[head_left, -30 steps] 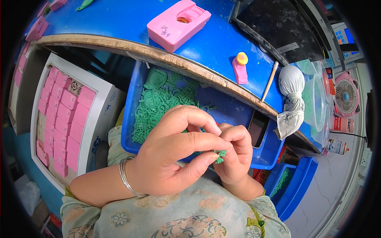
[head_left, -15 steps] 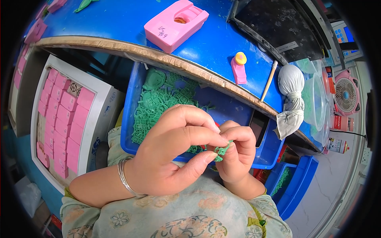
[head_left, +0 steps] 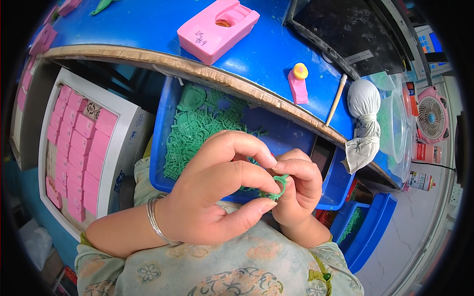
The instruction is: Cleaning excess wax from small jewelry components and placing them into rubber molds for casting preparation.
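A small green wax-like ring (head_left: pixel 283 184) is held up between my two hands, its round band facing up. My right hand (head_left: pixel 299 190) pinches it between thumb and forefinger. My left hand (head_left: pixel 210 180), with silvery bangles at the wrist, has its forefinger tip against the band and its thumb just below, both closed on the ring's near side. Part of the ring is hidden by the fingertips. Beneath the hands sits a blue tray (head_left: pixel 159 148) with a heap of green openwork pieces (head_left: pixel 197 133), many of them ring-like or lattice-like.
On the blue bench (head_left: pixel 138 24) stand a pink block mould (head_left: pixel 212 37), a small pink piece with a yellow knob (head_left: pixel 298 86), a wooden stick (head_left: pixel 335 101) and a tied white cloth bundle (head_left: pixel 363 106). Pink blocks (head_left: pixel 76 148) fill a white box at left. A blue bin (head_left: pixel 373 227) stands at right.
The ring has turned between my fingers, so its open loop now shows. My right thumb and forefinger have shifted slightly, and my left fingertips have moved a little to the right.
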Available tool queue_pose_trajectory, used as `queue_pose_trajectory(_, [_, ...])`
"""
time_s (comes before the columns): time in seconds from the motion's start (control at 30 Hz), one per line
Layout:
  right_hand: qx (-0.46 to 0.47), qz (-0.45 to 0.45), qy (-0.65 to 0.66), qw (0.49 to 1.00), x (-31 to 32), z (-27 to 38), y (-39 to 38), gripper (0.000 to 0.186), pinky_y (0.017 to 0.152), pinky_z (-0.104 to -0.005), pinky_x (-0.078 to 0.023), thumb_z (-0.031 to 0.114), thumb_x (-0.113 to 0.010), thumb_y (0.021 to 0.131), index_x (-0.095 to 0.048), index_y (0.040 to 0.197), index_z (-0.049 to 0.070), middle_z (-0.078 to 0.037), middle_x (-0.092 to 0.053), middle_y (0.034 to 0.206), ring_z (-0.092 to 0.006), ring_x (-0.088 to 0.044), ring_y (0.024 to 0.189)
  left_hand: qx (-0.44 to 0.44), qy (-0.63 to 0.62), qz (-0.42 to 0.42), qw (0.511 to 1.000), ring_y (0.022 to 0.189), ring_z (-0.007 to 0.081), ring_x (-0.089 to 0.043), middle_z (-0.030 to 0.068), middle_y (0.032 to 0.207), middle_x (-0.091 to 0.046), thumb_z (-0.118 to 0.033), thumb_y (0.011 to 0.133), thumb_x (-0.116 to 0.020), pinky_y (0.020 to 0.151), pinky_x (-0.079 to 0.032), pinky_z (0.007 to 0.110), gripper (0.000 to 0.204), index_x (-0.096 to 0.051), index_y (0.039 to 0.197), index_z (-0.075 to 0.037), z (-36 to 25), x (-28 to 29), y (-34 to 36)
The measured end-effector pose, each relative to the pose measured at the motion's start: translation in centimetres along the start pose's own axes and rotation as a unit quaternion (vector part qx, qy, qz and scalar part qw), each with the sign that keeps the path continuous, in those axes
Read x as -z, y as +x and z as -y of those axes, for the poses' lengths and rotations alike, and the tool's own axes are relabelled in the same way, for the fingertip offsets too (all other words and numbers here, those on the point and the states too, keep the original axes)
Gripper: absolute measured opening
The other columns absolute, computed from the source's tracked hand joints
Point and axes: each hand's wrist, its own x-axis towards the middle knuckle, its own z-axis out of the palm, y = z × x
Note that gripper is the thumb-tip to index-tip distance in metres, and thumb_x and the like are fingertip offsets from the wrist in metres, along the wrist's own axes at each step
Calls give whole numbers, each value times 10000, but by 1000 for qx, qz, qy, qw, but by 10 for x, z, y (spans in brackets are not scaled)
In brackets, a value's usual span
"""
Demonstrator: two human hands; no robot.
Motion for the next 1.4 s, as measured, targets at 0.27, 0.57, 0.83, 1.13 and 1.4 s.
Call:
queue_pose_trajectory(0.27, [-18,-19,12,1000,-2,1,-3,169,666,-297,-447,78,-584,865,-562,999,-22,-129,-622,880,-200,-564,728,23,-3,26,999,1002,246,-471,146,1097,-434,-69,733,-651,854,-417,345,188,-603,913,-45,-2,2,-1])
queue_pose_trajectory(0.57, [-27,-13,21,999,-2,1,-4,198,697,-297,-445,58,-568,862,-546,1039,-27,-137,-620,910,-200,-568,762,35,10,33,999,1025,242,-463,144,1123,-416,-59,726,-652,856,-417,344,193,-606,913,-55,-3,2,-2])
queue_pose_trajectory(0.83, [7,-4,6,1000,1,1,1,198,622,-272,-432,43,-566,855,-551,1039,-29,-123,-601,876,-161,-540,679,55,4,23,998,1032,228,-461,135,1133,-412,-59,736,-648,863,-415,337,181,-614,914,-67,-3,1,-4])
queue_pose_trajectory(1.13, [16,3,25,1000,6,1,5,167,537,-228,-413,14,-525,866,-553,1022,-36,-106,-556,823,-108,-503,604,81,-26,15,996,1050,217,-453,121,1137,-412,-43,748,-644,868,-412,326,188,-621,931,-77,-4,-1,-5])
queue_pose_trajectory(1.4, [25,-6,-4,1000,9,3,8,162,541,-224,-416,16,-515,870,-556,1018,-35,-100,-548,816,-108,-509,605,85,-29,15,996,1060,215,-448,114,1140,-413,-19,743,-641,870,-408,324,192,-631,923,-85,-2,-2,-5])
